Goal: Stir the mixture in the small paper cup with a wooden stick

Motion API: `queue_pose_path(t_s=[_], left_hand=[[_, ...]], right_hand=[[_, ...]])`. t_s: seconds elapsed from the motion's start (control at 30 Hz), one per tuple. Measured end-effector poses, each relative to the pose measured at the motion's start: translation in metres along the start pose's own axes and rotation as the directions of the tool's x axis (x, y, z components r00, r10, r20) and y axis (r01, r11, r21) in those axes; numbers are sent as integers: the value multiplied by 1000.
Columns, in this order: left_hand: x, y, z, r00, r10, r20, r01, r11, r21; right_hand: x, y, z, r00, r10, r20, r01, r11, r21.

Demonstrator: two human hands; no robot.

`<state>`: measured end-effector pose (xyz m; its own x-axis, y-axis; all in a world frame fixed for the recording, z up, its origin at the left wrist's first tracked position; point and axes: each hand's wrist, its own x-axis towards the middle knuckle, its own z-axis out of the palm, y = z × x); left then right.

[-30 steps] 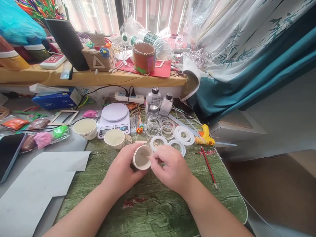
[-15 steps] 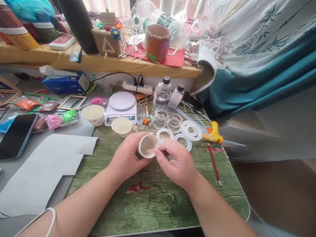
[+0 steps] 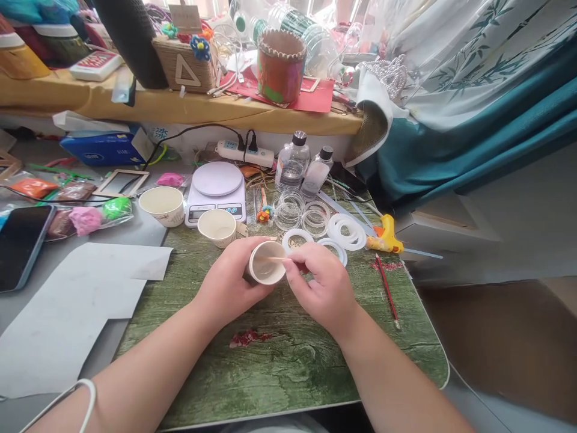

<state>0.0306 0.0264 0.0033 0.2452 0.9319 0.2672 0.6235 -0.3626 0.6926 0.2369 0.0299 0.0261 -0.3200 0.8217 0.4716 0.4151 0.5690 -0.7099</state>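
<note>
Wrapping round a small white paper cup (image 3: 265,273) at the centre of the frame, the left hand (image 3: 231,273) holds it tilted, mouth toward the camera. Just right of the cup, the right hand (image 3: 321,285) pinches a thin pale wooden stick (image 3: 276,260) between thumb and bent fingers; its other end reaches past the rim inside, though what lies at the bottom is hard to tell. Left of centre, above the left hand, stands a cream paper cup with a side tab (image 3: 218,228), in front of a square white digital scale (image 3: 217,180). Above the right hand lie flat white rings (image 3: 334,226). Toward the right edge, a yellow glue gun (image 3: 387,237) and a red-and-black pencil (image 3: 387,291) rest on the green wood-grain tabletop (image 3: 288,379).
</note>
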Motion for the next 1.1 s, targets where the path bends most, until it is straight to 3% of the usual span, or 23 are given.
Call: queue_pose_path(t_s=[0.13,0.47,1.1], left_hand=[[0,1,0,1000,-12,7,12,1000,-5],[0,-2,0,1000,16,4,-16,1000,-12],[1,2,-1,1000,0,27,1,1000,-19]], right_hand=[[1,2,0,998,29,64,-33,998,61],[-1,2,2,997,79,-12,-79,997,-13],[-1,2,2,988,154,24,-155,988,22]])
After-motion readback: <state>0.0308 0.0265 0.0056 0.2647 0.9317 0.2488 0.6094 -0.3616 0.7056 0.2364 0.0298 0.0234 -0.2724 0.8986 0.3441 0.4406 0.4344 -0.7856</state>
